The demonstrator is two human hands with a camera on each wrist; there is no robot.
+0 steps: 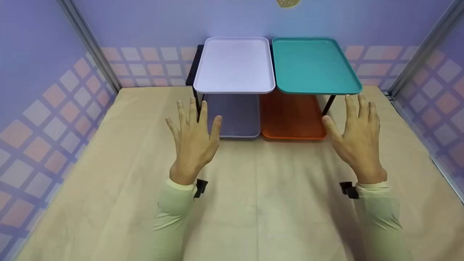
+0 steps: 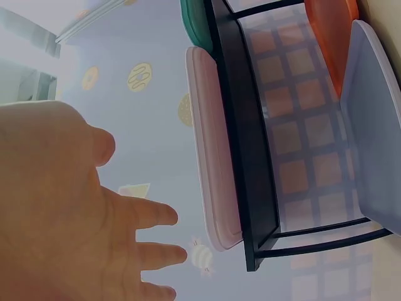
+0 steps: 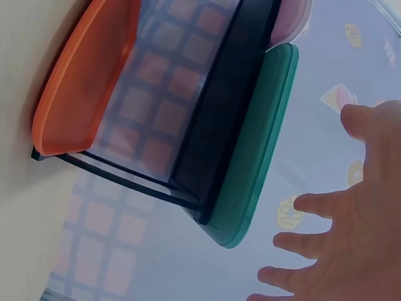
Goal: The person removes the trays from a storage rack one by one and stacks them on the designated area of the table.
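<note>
- The left hand point(image 1: 194, 139) hovers above the beige table point(image 1: 253, 203) with its fingers straight and spread apart, holding nothing; it is just in front of the near left leg of the black rack point(image 1: 197, 105).
- The right hand point(image 1: 357, 136) is likewise flat and splayed, gripping nothing, near the rack's right front leg and well apart from the left hand.
- Both wrists wear pale yellow sleeves point(image 1: 174, 214), each with a small black clip at the cuff.
- The rack stands at the far middle of the table and carries 4 trays on 2 levels.
- On top, the white tray point(image 1: 235, 65) sits left and the teal tray point(image 1: 313, 65) sits right, their inner edges just beside each other.
- Below, the grey tray point(image 1: 235, 116) lies left and the orange tray point(image 1: 290, 116) right, side by side; whether these 2 touch is hard to judge in the shadow.
- The table is covered in a plain beige sheet that runs to the walls.
- The room is a small booth with lilac walls point(image 1: 43, 72), a pink-and-white checked band along the bottom, and metal posts in the 2 far corners.
- The wrist views show faint doughnut and sweet motifs on the wall.
</note>
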